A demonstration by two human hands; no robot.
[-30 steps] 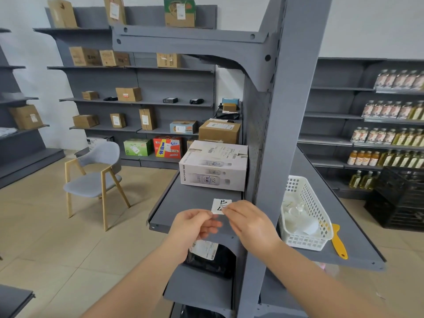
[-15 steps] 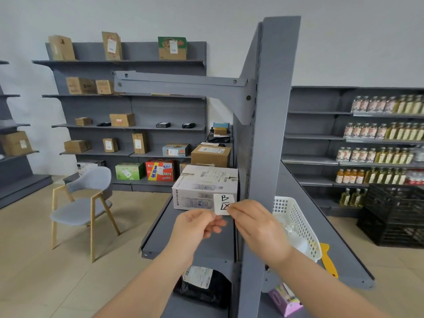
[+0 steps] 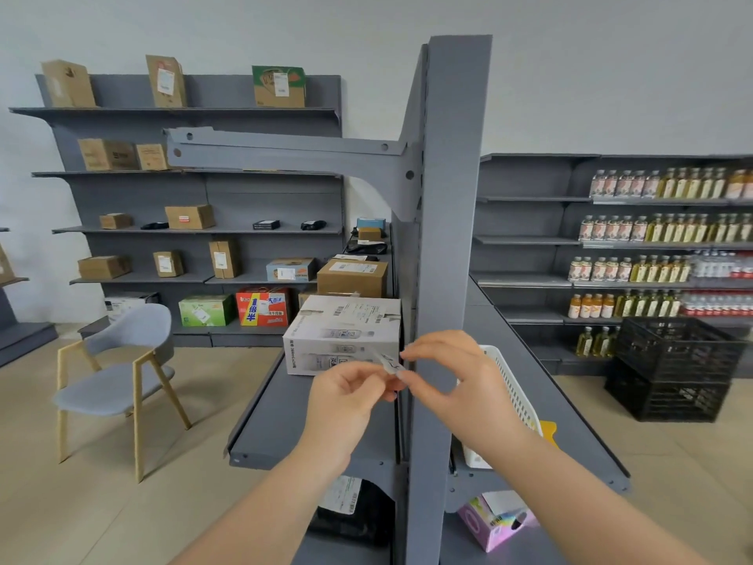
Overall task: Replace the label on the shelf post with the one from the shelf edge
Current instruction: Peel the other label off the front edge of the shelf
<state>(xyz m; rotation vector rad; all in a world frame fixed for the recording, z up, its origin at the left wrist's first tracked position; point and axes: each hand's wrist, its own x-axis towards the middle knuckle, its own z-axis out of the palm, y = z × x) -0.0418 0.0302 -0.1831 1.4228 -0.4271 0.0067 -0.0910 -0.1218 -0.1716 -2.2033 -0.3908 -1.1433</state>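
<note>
I held the small white label (image 3: pixel 389 362) up just beside the grey shelf post (image 3: pixel 448 246), likely to line it up for sticking. My left hand (image 3: pixel 346 391) and right hand (image 3: pixel 444 371) both pinched its edges between thumb and fingertips, fingers closed on the paper.

Both bare forearms rose from the bottom of the frame and met near its centre. The left hand (image 3: pixel 346 395) was curled, thumb and fingers pinched together at its upper right. The right hand (image 3: pixel 452 377) arched beside it, fingertips (image 3: pixel 407 354) pinched and almost touching the left's.
</note>
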